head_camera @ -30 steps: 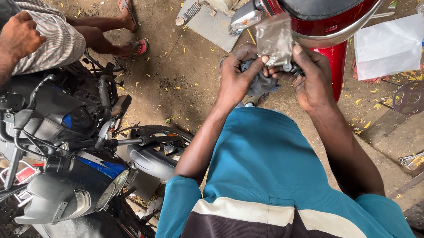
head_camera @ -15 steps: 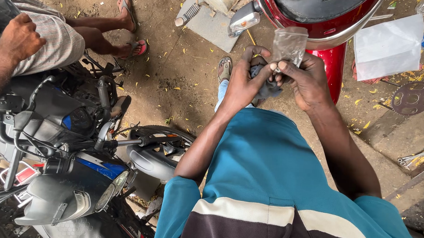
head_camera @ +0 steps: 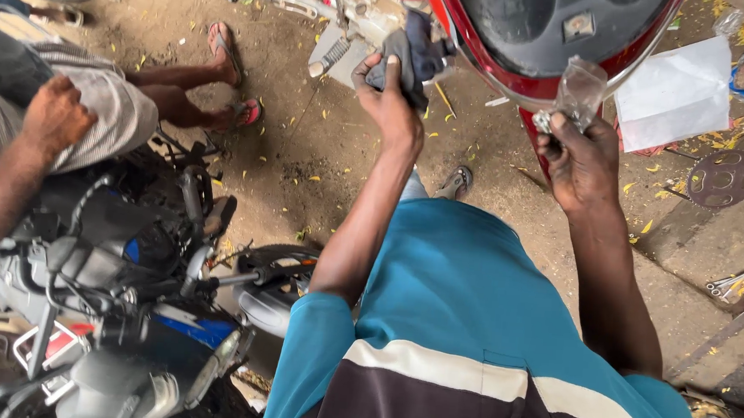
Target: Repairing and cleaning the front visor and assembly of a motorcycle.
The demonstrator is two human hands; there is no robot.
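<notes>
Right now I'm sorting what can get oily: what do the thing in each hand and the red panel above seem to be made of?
The dark rag in the left hand: soft woven cloth, matt, bunched in folds. The clear piece in the right hand: probably thin transparent plastic, see-through with pale glare. The red scooter panel: likely glossy painted plastic, going by its smooth shiny curve; could be metal.

Your left hand [head_camera: 393,98] is raised far ahead of you, its fingers [head_camera: 372,69] closed on a cloth [head_camera: 414,50] just left of the scooter body [head_camera: 564,31]. Your right hand [head_camera: 580,161] is to the right of it, holding a clear plastic bag [head_camera: 579,91] against the scooter's near edge. A motorcycle [head_camera: 134,298] stands near you on the left. Beyond it sits another person [head_camera: 67,121], feet on the ground. Tools [head_camera: 742,279] lie on the floor at the right, and a round disc [head_camera: 722,179] lies farther off.
</notes>
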